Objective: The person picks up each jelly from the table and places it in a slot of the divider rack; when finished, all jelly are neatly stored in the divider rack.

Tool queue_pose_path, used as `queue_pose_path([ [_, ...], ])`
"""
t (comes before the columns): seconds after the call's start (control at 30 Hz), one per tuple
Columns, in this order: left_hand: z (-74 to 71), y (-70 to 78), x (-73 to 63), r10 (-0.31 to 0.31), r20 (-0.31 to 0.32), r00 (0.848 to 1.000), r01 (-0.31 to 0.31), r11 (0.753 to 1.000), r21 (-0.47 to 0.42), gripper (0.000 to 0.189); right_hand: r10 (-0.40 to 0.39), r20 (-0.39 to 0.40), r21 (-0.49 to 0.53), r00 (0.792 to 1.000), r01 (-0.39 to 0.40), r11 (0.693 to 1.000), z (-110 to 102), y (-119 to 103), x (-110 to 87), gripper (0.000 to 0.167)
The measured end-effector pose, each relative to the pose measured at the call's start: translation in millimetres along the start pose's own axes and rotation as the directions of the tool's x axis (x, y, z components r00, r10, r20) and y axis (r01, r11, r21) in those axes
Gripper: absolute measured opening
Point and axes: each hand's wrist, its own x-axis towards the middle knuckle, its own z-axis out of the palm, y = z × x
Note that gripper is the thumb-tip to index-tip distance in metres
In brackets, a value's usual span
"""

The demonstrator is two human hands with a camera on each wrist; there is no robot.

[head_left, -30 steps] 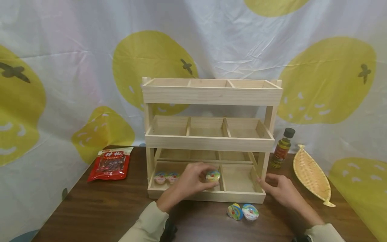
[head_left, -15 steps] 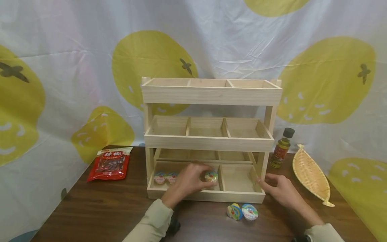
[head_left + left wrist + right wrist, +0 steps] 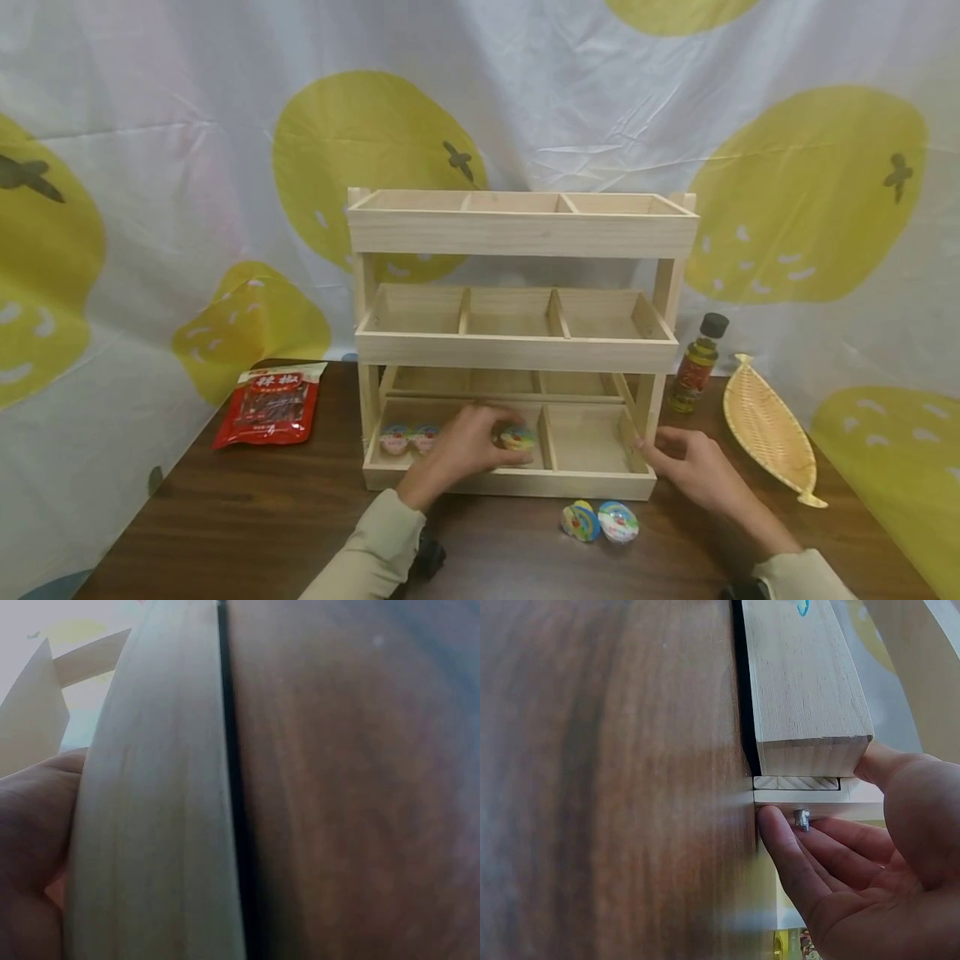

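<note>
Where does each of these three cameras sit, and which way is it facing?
Head: worn on the head, facing forward and down at the wooden rack; the left hand, right hand and sleeves show.
Left wrist: on that wrist, close along the rack's front board and the table; part of the left hand shows at the left edge.
Right wrist: on that wrist, facing the rack's lower corner; the right hand's thumb and fingers show.
Shared: head and right wrist both show the right hand at the rack.

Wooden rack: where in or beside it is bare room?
Bare: middle tier's three compartments; bottom tier's right compartment; tabletop between rack and chili packet. Crowded: bottom tier's left, with jelly cups and left hand; tabletop in front, with two more cups; right side, with right hand, oil bottle and woven basket.
</note>
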Motion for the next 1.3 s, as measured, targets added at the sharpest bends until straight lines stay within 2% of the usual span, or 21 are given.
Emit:
queue_pose_path([
  [0.2, -7.6, -3.8, -1.1, 0.074, 0.042, 0.996, -0.071, 0.995, -0.073, 0.044, -0.001, -0.002, 0.003, 1.0, 0.001, 1.0, 0.1, -0.2, 0.5, 0.038],
  [0.33, -10.0, -4.9, -0.8, 0.106, 0.035, 0.994, -0.104, 0.993, -0.057, 0.04, 0.0, 0.0, 0.007, 1.0, 0.0, 1.0, 0.0, -0.2, 0.7, 0.038],
  [0.43, -10.5, -5.5, -0.6, 0.107, 0.042, 0.993, -0.105, 0.994, -0.043, 0.039, 0.005, 0.003, 0.007, 1.0, -0.005, 1.0, 0.0, 0.0, 0.4, 0.039],
  [0.7, -11.2, -7.6, -1.1, 0.093, 0.052, 0.994, -0.089, 0.993, -0.074, 0.038, 0.013, 0.008, 0.003, 1.0, -0.013, 1.0, -0.1, -0.2, 1.0, 0.042],
  [0.97, -10.2, -9.3, -1.3, 0.106, 0.045, 0.993, -0.104, 0.993, -0.057, 0.038, 0.006, 0.006, 0.0, 1.0, -0.006, 1.0, -1.1, -1.3, 0.2, 0.039],
  [1.3, -9.0, -9.3, -2.4, 0.083, 0.045, 0.996, -0.081, 0.996, -0.047, 0.047, 0.008, 0.008, 0.005, 1.0, -0.008, 1.0, -1.7, -1.6, -0.5, 0.04],
])
